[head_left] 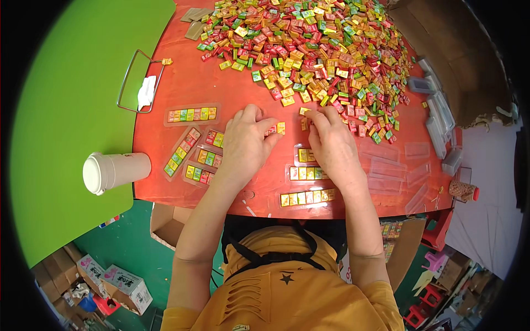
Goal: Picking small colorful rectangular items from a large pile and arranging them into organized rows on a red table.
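My left hand point(247, 140) is closed, thumb and fingertips pinching a short row of small wrapped candies point(281, 128) just above the red tabletop. Opposite it, my right hand point(332, 142) has its fingertips bent round a small yellow wrapped candy point(303, 111); another lies by its thumb. Under and beside the right wrist are see-through plastic trays filled with candy rows, one of them point(307, 197) near the table's front edge. More filled trays lie left of my left hand, including a level one point(192, 114) and a slanted one point(182, 151).
A big heap of wrapped candies point(331, 60) covers the table's far side. Thin see-through trays point(386, 168) lie at the right, near stacked plastic boxes point(439, 118) and a cardboard box point(455, 55). At the left edge are a white lidded cup point(117, 170) and a wire frame point(122, 88).
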### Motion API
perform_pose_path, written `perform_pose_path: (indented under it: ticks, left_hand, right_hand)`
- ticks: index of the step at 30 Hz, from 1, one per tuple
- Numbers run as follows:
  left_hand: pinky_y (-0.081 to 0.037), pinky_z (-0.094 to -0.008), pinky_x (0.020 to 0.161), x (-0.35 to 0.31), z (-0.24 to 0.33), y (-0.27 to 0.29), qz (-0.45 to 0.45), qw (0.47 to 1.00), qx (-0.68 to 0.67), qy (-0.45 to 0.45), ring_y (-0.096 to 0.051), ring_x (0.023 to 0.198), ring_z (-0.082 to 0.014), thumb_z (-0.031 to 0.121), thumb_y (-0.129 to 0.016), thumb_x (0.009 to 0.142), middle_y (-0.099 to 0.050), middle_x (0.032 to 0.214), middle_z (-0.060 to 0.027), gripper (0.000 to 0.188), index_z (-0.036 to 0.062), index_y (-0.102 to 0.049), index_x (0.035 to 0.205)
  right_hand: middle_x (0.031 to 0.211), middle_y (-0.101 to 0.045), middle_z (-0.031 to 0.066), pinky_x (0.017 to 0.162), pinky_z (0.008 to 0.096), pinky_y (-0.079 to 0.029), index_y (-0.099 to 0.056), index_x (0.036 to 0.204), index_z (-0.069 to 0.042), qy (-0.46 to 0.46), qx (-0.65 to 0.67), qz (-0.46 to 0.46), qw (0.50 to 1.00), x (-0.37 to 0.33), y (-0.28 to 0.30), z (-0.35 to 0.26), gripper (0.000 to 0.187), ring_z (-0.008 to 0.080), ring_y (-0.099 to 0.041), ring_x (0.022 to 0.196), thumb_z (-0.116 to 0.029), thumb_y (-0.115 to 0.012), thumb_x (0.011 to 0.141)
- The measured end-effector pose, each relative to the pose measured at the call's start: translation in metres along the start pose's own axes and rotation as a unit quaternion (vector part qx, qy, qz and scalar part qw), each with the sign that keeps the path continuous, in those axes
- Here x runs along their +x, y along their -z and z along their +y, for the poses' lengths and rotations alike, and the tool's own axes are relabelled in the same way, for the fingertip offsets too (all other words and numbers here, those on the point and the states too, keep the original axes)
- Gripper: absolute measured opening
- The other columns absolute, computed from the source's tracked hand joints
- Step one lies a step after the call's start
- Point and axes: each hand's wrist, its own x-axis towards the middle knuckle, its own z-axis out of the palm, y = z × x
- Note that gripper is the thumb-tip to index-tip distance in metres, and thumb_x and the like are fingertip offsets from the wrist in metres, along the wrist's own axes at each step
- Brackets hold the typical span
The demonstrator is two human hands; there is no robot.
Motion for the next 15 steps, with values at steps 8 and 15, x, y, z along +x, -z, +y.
perform_pose_path:
  ticks: [8,15]
  left_hand:
    - [-0.052,-0.0446,0.090,-0.0014,0.0020,-0.0013,-0.033,0.999,-0.011,0.034,-0.063,0.108,-0.0294,0.022,-0.087,0.078,-0.064,0.110,-0.0089,0.029,0.0132,-0.083,0.106]
    - [-0.052,-0.0446,0.091,-0.0034,0.0031,0.0050,-0.037,0.999,-0.004,0.033,-0.062,0.110,-0.0296,0.022,-0.087,0.078,-0.064,0.113,-0.0093,0.031,0.0122,-0.082,0.107]
  right_hand:
    - [0.110,-0.065,0.0176,0.086,0.0481,-0.057,-0.072,0.114,-0.002,-0.008,-0.014,-0.042,0.999,-0.0042,-0.0005,-0.0013,0.020,0.0405,-0.068,0.099,-0.004,-0.067,0.094]
    - [0.116,-0.064,0.0183,0.090,0.0467,-0.056,-0.071,0.120,-0.003,-0.049,0.082,-0.049,0.994,0.0036,-0.0043,-0.0067,0.026,0.0402,-0.067,0.104,-0.001,-0.066,0.095]
